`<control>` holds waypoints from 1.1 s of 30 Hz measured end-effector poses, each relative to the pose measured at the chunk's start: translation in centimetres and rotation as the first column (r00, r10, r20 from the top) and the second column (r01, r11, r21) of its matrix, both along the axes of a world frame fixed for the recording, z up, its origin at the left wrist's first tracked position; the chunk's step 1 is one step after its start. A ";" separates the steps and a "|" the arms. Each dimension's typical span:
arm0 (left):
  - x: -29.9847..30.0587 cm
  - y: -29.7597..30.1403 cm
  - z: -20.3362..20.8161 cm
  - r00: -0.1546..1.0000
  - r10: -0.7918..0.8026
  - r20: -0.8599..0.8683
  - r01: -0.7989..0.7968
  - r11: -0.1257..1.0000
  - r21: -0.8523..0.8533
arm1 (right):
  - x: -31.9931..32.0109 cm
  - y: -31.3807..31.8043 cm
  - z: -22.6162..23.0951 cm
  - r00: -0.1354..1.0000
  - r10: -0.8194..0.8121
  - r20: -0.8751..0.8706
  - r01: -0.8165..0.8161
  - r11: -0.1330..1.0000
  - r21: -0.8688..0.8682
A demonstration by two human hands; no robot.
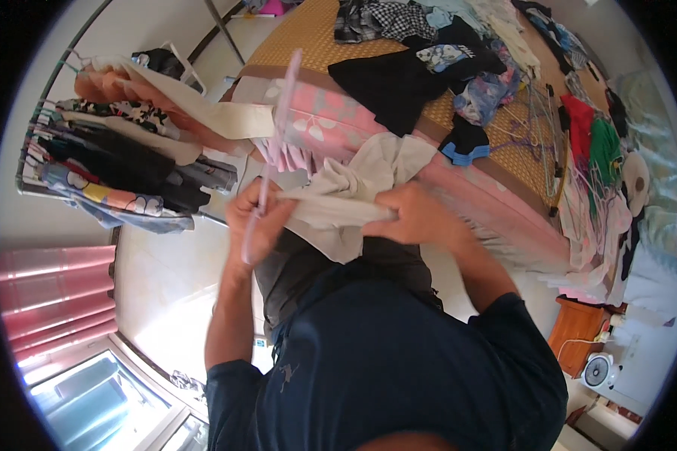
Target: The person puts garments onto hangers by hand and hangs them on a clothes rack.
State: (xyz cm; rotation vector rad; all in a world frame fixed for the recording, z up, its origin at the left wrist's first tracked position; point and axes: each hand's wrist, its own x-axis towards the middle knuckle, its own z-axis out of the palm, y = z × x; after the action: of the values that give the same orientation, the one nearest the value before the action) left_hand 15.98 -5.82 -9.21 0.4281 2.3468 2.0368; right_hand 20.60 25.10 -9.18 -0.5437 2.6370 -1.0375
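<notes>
A pale beige garment hangs bunched in front of my waist, its waistband or hem stretched between both hands. My left hand is closed round a pale pink clothes hanger, which stands upright and is blurred; those fingers also meet one end of the stretched cloth. The other end is in my right hand, with the fingers wrapped over the edge. Folds hide what kind of garment it is, and its far side rests against the bed's edge.
Ahead is a bed with a woven tan mat and a pink patterned sheet. A black shirt and other clothes lie there, with loose hangers to the right. A clothes rack full of garments stands left; a small fan stands lower right.
</notes>
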 end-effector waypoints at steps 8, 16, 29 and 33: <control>-6.2 -6.9 14.5 0.927 0.090 -0.364 -0.095 0.995 0.005 | -9.5 6.5 15.9 0.823 -0.107 -0.558 0.153 0.988 0.036; -8.1 -6.6 19.2 0.954 0.003 -0.298 0.066 0.973 0.220 | -10.2 7.0 22.5 0.938 -0.054 -0.343 -0.060 0.948 -0.312; -9.8 -6.3 27.2 0.916 -0.055 -0.397 0.167 0.953 0.253 | -11.9 11.0 29.2 0.952 -0.063 -0.299 -0.223 0.523 -0.822; -11.7 -6.9 29.5 0.890 -0.075 -0.450 0.207 0.945 0.253 | -10.8 8.8 31.9 0.874 -0.330 -0.356 -0.183 0.456 -0.871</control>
State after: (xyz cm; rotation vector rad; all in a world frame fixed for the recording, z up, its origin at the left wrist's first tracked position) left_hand 4.23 -12.69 20.28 1.1415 2.1132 2.4294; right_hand 9.79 33.94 22.75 -0.9876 2.2079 -2.6805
